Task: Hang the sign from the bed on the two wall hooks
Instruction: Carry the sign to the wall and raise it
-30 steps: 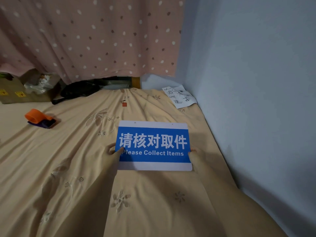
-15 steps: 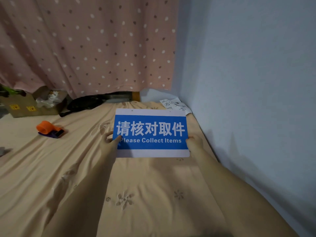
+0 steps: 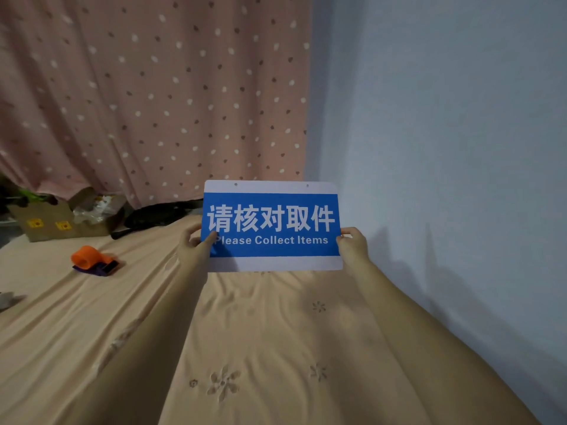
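The sign [image 3: 271, 226] is a blue and white board reading "Please Collect Items", with two small holes along its top strip. It is held upright in the air above the bed [image 3: 251, 332], facing me. My left hand [image 3: 196, 240] pinches its left edge, thumb on the front. My right hand [image 3: 352, 240] grips its right edge. The pale blue wall [image 3: 445, 148] stands to the right; no wall hooks are in view.
A pink dotted curtain [image 3: 153, 96] hangs behind the bed. An orange tape dispenser [image 3: 93, 260] lies on the sheet at left. A cardboard box [image 3: 58, 222] and a dark bag [image 3: 153, 214] sit at the far edge.
Both hands have lifted the sign off the bed and raised it upright. My view has tilted upward, showing more curtain and wall.
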`<state>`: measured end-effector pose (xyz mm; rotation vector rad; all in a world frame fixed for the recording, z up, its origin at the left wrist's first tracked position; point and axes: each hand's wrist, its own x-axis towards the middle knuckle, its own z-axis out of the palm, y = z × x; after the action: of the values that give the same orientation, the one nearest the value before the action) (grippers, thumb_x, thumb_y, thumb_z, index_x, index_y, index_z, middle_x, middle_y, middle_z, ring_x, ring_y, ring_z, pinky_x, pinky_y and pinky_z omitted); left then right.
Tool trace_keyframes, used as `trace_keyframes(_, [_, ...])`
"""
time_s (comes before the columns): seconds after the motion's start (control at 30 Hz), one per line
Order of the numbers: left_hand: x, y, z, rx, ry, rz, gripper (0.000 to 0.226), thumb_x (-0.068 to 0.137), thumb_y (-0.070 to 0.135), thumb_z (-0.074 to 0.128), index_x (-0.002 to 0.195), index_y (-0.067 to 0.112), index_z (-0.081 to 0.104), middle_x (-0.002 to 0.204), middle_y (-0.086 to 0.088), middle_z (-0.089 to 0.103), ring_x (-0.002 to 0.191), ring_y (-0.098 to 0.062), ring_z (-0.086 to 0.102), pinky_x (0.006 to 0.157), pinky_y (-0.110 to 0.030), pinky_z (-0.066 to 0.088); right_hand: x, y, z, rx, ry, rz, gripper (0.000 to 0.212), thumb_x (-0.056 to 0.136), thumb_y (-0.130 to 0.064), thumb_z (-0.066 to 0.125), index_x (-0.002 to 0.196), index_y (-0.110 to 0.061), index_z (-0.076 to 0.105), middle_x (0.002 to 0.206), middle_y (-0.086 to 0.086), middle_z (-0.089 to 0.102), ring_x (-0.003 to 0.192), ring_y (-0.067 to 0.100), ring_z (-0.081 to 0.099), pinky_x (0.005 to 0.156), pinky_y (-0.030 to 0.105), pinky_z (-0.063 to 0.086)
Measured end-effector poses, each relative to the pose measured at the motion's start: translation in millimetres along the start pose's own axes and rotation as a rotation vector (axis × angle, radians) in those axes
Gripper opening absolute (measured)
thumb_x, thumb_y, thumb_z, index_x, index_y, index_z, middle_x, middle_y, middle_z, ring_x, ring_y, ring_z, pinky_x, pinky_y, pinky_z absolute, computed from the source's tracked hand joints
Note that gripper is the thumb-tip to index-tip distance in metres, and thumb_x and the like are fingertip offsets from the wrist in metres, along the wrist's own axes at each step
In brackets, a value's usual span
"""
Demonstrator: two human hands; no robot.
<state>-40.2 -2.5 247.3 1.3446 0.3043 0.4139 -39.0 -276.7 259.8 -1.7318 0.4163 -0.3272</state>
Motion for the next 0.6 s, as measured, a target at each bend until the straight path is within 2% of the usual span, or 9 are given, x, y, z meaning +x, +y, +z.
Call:
trace_keyframes(0.1, [-2.5, 17.7, 3.2, -0.043, 0.008, 0.036, 0.043, 0.087, 0.012, 0.064, 0.128, 0.009, 0.05, 0.094, -0.006, 0.061, 0.085, -0.023, 0.06, 0.059, -0.026, 0.047, 0.9, -17.8, -3.5, 0.034, -0.011, -0.048, 0.026, 0.087, -0.001, 0.04, 0.108, -0.005, 0.055, 0.108, 0.012, 0.06, 0.09, 0.023, 0.057, 0.075, 0.033, 0.05])
trace_keyframes(0.17, [-2.0, 30.7, 3.3, -0.063, 0.01, 0.074, 0.044, 0.087, 0.012, 0.064, 0.129, 0.008, 0.049, 0.09, -0.003, 0.061, 0.091, -0.023, 0.059, 0.063, -0.026, 0.049, 0.5, -32.1, -6.2, 0.068, -0.012, -0.087, 0.028, 0.088, -0.001, 0.04, 0.112, -0.003, 0.055, 0.106, 0.011, 0.06, 0.09, 0.022, 0.057, 0.068, 0.028, 0.049])
trace_keyframes(0.23, [-0.3, 43.0, 1.8, -0.092, 0.011, 0.111, 0.044, 0.087, 0.013, 0.065, 0.128, 0.007, 0.05, 0.097, -0.007, 0.063, 0.096, -0.024, 0.06, 0.067, -0.027, 0.05, -1.6, -47.3, -9.0, 0.089, -0.001, -0.128, 0.028, 0.089, 0.0, 0.04, 0.113, -0.001, 0.055, 0.102, 0.007, 0.057, 0.09, 0.021, 0.056, 0.063, 0.023, 0.048])
trace_keyframes(0.37, [2.0, 65.5, 4.8, -0.132, 0.022, 0.141, 0.041, 0.086, 0.013, 0.065, 0.125, 0.011, 0.053, 0.08, 0.002, 0.062, 0.085, -0.019, 0.062, 0.067, -0.027, 0.049, -2.1, -68.4, -10.9, 0.151, 0.031, -0.175, 0.027, 0.09, -0.001, 0.041, 0.113, -0.002, 0.055, 0.106, 0.007, 0.057, 0.093, 0.02, 0.055, 0.082, 0.036, 0.052])
trace_keyframes(0.47, [2.0, 75.0, 9.7, -0.154, 0.02, 0.157, 0.04, 0.087, 0.012, 0.065, 0.125, 0.013, 0.052, 0.079, 0.006, 0.062, 0.077, -0.007, 0.061, 0.069, -0.026, 0.05, -3.6, -74.9, -13.2, 0.166, 0.026, -0.194, 0.025, 0.093, -0.005, 0.041, 0.116, -0.002, 0.052, 0.106, 0.004, 0.055, 0.094, 0.019, 0.054, 0.071, 0.03, 0.05])
trace_keyframes(0.6, [4.4, 74.5, 15.9, -0.151, 0.015, 0.154, 0.042, 0.087, 0.015, 0.064, 0.127, 0.013, 0.051, 0.081, 0.009, 0.062, 0.087, -0.015, 0.062, 0.073, -0.027, 0.051, -4.6, -72.2, -16.7, 0.166, 0.049, -0.185, 0.024, 0.094, -0.007, 0.042, 0.115, -0.003, 0.051, 0.109, 0.005, 0.056, 0.095, 0.019, 0.055, 0.075, 0.031, 0.051])
